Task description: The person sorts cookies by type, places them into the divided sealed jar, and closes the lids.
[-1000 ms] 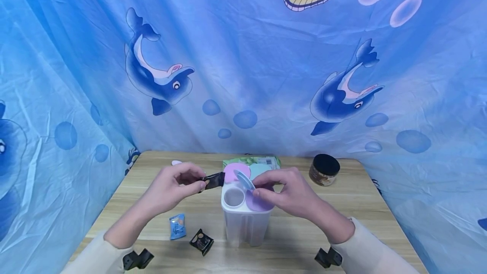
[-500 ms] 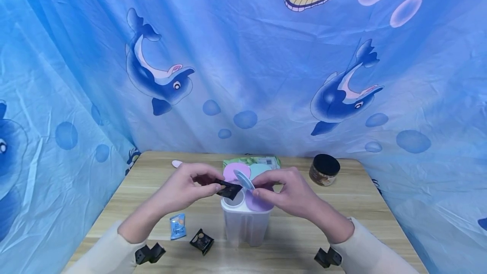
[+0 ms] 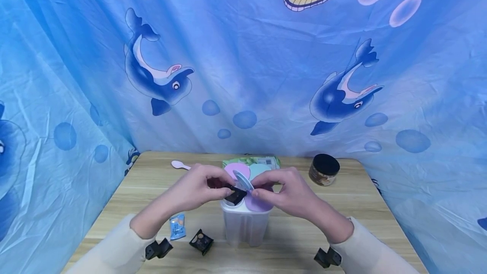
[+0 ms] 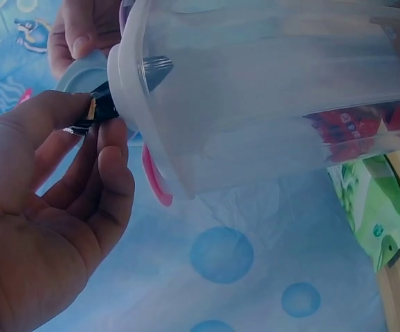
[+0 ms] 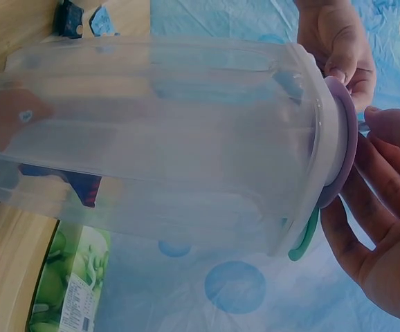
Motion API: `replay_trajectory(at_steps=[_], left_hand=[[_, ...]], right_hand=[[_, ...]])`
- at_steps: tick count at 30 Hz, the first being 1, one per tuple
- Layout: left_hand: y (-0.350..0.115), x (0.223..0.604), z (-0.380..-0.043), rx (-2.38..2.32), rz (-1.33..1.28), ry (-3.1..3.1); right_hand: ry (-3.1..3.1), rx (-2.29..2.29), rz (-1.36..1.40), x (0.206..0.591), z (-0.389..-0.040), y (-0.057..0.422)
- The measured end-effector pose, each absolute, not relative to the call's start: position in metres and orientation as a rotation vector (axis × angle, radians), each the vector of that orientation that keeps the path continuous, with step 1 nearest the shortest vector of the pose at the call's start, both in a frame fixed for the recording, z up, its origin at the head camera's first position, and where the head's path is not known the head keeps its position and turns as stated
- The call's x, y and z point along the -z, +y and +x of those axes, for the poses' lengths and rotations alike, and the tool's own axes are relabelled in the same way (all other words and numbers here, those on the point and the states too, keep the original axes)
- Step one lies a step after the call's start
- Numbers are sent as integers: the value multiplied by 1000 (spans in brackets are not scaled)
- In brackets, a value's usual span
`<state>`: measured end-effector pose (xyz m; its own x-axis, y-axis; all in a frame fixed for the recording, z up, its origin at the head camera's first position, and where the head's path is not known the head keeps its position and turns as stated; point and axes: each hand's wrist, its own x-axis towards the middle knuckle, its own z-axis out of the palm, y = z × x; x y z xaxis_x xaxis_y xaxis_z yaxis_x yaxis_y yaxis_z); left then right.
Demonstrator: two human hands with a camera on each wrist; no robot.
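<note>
A clear storage container point(image 3: 245, 229) with round colored lids stands upright on the table. My left hand point(image 3: 201, 186) pinches a small black snack packet point(image 3: 236, 197) at the container's front-left opening. Through the clear wall in the left wrist view, the packet's crimped end point(image 4: 157, 71) shows inside the rim. My right hand point(image 3: 283, 187) pinches the light blue lid point(image 3: 242, 180), which is tilted up beside that opening. Its lower fingers lie near the purple lid point(image 5: 342, 142). Red packets point(image 4: 352, 128) sit low inside another compartment.
On the wooden table point(image 3: 357, 223), a blue packet point(image 3: 177, 226) and another black packet point(image 3: 201, 242) lie at front left. Behind are a pale spoon point(image 3: 179, 164), a green bag point(image 3: 273, 162) and a black-lidded jar point(image 3: 324, 170). A blue curtain hangs beyond.
My left hand has moved right, bringing the black packet from beside the container over and into the opening. The right hand keeps the blue lid raised, unmoved.
</note>
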<state>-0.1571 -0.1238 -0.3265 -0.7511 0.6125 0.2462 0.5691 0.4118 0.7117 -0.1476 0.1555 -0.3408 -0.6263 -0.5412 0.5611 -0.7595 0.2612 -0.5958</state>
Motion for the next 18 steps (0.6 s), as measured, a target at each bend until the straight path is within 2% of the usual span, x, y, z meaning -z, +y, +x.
replay_trajectory(at_steps=[11, 18], left_hand=[[-109, 329, -158, -1035, 1250, 2651], [-107, 331, -153, -1055, 1199, 2716]], right_hand=[[-2291, -1285, 1203, 342, -147, 157], [-2297, -1273, 1207, 342, -148, 157]])
